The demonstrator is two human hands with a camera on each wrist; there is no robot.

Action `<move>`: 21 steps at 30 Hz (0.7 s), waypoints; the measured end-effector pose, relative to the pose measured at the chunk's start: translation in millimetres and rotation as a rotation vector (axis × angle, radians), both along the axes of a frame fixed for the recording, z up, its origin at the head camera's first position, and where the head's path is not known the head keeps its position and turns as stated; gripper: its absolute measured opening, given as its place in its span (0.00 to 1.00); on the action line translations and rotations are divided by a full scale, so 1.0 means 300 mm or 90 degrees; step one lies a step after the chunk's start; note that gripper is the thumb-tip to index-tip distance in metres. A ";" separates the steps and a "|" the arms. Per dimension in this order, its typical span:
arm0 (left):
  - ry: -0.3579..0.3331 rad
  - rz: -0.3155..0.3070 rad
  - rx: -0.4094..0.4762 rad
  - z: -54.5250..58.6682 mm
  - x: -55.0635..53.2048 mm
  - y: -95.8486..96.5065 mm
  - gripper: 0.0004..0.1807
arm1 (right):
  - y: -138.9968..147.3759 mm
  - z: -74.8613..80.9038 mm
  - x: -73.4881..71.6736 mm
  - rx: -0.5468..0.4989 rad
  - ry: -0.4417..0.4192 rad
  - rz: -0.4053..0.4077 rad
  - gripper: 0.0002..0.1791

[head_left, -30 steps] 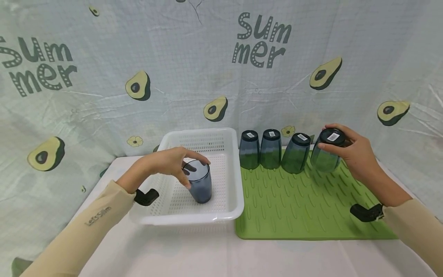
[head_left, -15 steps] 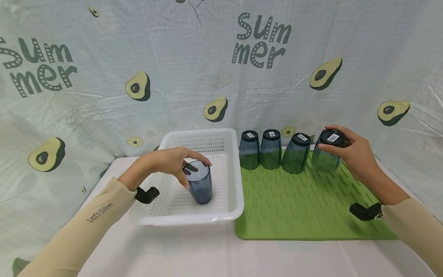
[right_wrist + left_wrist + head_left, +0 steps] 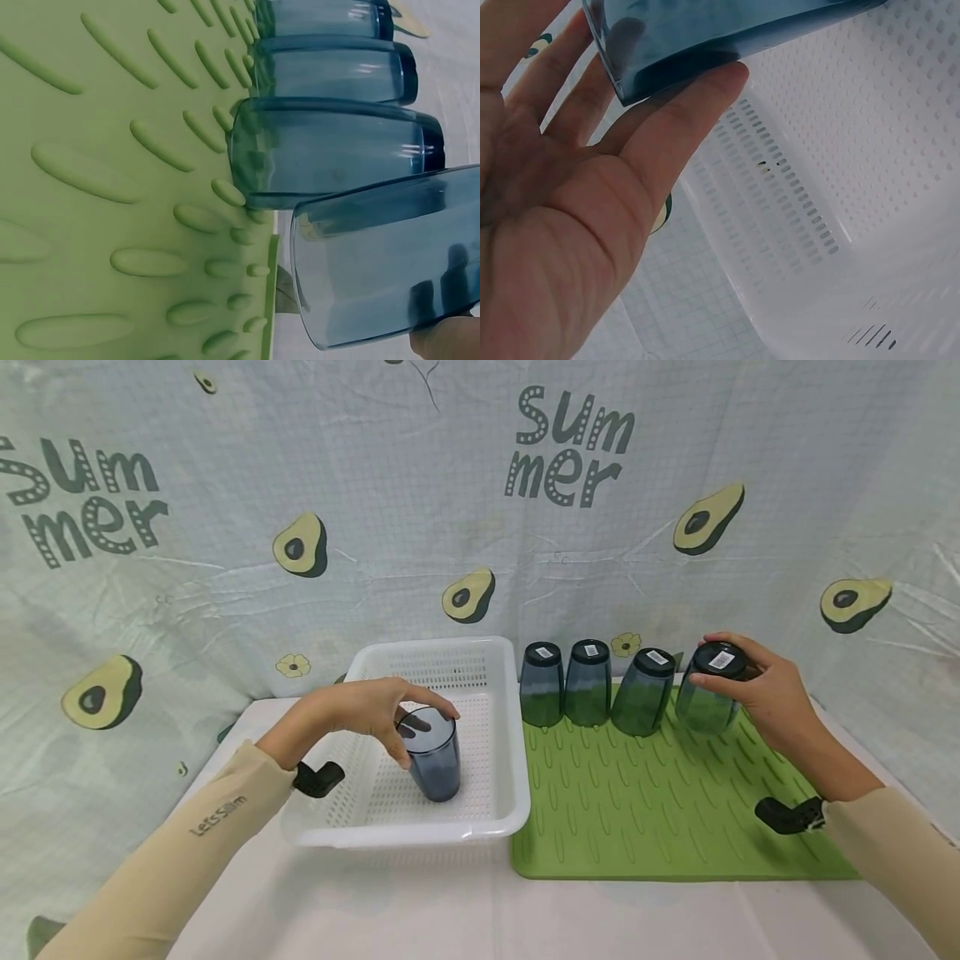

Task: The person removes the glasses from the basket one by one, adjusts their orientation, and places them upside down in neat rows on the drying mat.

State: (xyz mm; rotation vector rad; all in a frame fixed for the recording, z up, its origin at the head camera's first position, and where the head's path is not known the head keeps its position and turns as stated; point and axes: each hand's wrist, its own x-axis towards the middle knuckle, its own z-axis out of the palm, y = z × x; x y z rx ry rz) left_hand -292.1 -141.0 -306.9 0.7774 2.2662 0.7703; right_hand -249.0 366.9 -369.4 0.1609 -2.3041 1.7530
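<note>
In the head view my left hand [image 3: 371, 717] grips an upright blue drinking glass [image 3: 437, 772] by its rim, inside the white plastic basket [image 3: 517, 793]. The left wrist view shows the thumb and fingers around that glass's rim [image 3: 705, 56]. On the right, my right hand [image 3: 780, 693] holds another blue glass [image 3: 705, 703] upside down by its base, thumb on the near side. That glass is tilted over the back of the green mat [image 3: 637, 818]. In the right wrist view its open rim sits apart from the mat, and fingertips [image 3: 450, 337] show at its base end.
Three more blue glasses [image 3: 542, 685] [image 3: 588, 683] [image 3: 643, 693] stand upside down in a row along the mat's back edge, with labels on their bases. A printed cloth [image 3: 375, 485] hangs close behind. The basket's right wall borders the mat. A white cloth covers the table [image 3: 375, 902].
Nearly nothing differs. Both hands keep their grips on the two glasses, and the right-hand glass has shifted only very slightly.
</note>
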 end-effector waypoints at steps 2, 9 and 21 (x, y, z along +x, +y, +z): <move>0.003 -0.002 -0.001 -0.002 -0.001 -0.002 0.47 | 0.001 -0.003 -0.003 0.010 0.002 -0.002 0.33; 0.009 -0.008 0.001 -0.005 -0.003 -0.006 0.47 | -0.003 -0.014 -0.020 0.013 0.011 0.015 0.32; 0.013 -0.009 -0.007 -0.002 0.000 -0.003 0.47 | 0.015 -0.045 -0.058 0.043 0.005 -0.005 0.33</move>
